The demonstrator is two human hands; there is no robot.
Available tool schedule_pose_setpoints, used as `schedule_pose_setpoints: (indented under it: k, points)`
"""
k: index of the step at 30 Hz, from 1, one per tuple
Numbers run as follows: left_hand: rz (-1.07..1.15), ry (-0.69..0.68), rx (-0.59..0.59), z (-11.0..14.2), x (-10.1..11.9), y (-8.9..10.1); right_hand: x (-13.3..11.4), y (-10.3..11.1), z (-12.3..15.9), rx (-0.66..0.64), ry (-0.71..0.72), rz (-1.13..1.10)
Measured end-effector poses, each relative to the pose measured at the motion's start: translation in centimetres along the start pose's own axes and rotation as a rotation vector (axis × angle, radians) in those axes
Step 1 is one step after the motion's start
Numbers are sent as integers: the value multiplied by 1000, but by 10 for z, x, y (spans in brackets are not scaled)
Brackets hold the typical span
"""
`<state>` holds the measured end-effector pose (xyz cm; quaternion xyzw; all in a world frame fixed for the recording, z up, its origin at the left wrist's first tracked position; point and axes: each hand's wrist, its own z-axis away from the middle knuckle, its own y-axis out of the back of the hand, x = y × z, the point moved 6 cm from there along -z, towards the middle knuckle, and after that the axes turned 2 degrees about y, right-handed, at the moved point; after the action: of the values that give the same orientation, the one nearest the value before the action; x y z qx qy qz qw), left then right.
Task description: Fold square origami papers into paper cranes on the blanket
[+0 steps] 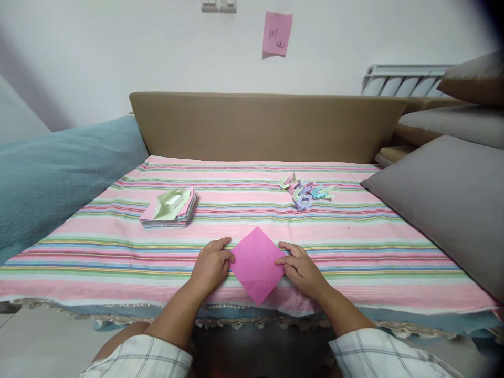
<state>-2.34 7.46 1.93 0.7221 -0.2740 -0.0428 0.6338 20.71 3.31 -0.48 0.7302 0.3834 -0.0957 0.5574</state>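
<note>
A square sheet of bright pink origami paper [258,265] lies turned like a diamond near the front edge of the striped cloth. Its left corner is pinched by my left hand [212,262], with the thumb on top. At the opposite corner, my right hand [301,269] grips the sheet between thumb and fingers. The near and far corners are free. Behind and to the left sits a stack of coloured paper [167,210], with a pale green, partly folded sheet on top. Several small folded paper pieces [305,191] in pastel colours lie in a heap at the back right.
The striped cloth [236,215] covers a sofa seat with a brown backrest [255,126]. A blue-covered armrest [66,173] bounds the left, and grey cushions [444,194] pile up on the right. A pink note [277,32] with handwriting hangs on the wall.
</note>
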Motion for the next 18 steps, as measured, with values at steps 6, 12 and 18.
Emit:
schedule_pose_setpoints:
  k: [6,12,18]
  points:
    - [10,-7,8,2,9,5,-1,-1,-1,19,-39,50]
    - [-28,-64,88,5,21,10,3,-3,0,62,-43,70]
    - [-5,-404,35,23,69,-5,3,-5,0,54,-41,89]
